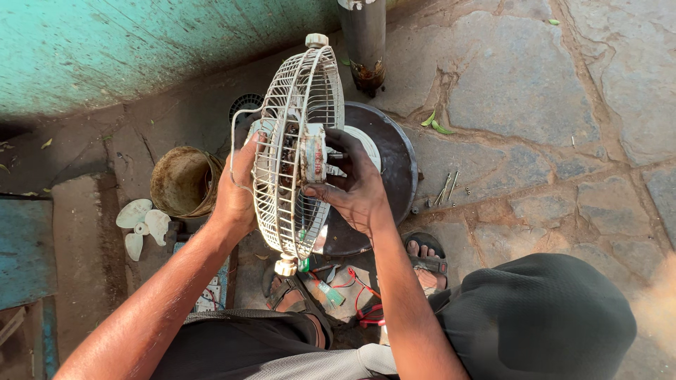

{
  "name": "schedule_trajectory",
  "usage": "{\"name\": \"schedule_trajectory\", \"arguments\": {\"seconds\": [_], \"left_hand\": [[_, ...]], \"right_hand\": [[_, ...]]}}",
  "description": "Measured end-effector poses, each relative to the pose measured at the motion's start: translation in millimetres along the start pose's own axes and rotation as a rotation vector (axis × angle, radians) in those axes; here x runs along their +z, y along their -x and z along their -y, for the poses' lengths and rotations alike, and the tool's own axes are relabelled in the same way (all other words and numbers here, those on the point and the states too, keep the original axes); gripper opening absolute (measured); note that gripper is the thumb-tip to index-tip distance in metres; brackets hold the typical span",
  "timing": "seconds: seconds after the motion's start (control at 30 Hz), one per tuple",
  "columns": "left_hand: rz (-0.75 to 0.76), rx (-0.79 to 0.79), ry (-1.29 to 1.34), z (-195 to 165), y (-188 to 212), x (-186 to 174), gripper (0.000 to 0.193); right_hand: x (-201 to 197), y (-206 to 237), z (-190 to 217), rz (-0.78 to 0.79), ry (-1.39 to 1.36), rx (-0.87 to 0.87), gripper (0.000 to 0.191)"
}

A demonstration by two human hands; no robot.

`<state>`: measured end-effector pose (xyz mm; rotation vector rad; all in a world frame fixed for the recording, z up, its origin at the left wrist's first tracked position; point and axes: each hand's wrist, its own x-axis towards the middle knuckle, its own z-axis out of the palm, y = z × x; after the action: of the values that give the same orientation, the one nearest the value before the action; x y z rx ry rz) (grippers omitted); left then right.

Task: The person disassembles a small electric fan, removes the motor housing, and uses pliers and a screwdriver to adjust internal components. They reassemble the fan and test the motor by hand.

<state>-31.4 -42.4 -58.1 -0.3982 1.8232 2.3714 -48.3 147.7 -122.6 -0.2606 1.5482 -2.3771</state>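
Note:
I hold a small fan in a white wire cage (pixel 299 105) upright between both hands, above my feet. My left hand (pixel 236 193) grips the cage's left side, fingers curled on the wires. My right hand (pixel 355 186) wraps the right side, its thumb by the dirty grey centre cap with a red label (pixel 314 153). The rusty motor shows inside the wires. Red wires (pixel 355 292) and a green part (pixel 331 292) hang below the cage near my sandalled feet.
A dark round pan (pixel 394 165) lies behind the fan. A rusty tin can (pixel 182 181) and a white fan blade (pixel 141 224) sit to the left, a metal pole (pixel 363 39) at the back, several loose screws (pixel 446 186) on the stone paving, a turquoise wall (pixel 141 42) beyond.

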Motion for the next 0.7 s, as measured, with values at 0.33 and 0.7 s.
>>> {"name": "schedule_trajectory", "arguments": {"seconds": [0.33, 0.7], "left_hand": [[-0.002, -0.024, -0.003, 2, -1, -5, 0.055], [0.027, 0.024, -0.011, 6, -4, -9, 0.051]], "right_hand": [[-13, 0, 20, 0.127, 0.017, -0.041, 0.091], [-15, -3, 19, 0.18, 0.138, -0.22, 0.083]]}}
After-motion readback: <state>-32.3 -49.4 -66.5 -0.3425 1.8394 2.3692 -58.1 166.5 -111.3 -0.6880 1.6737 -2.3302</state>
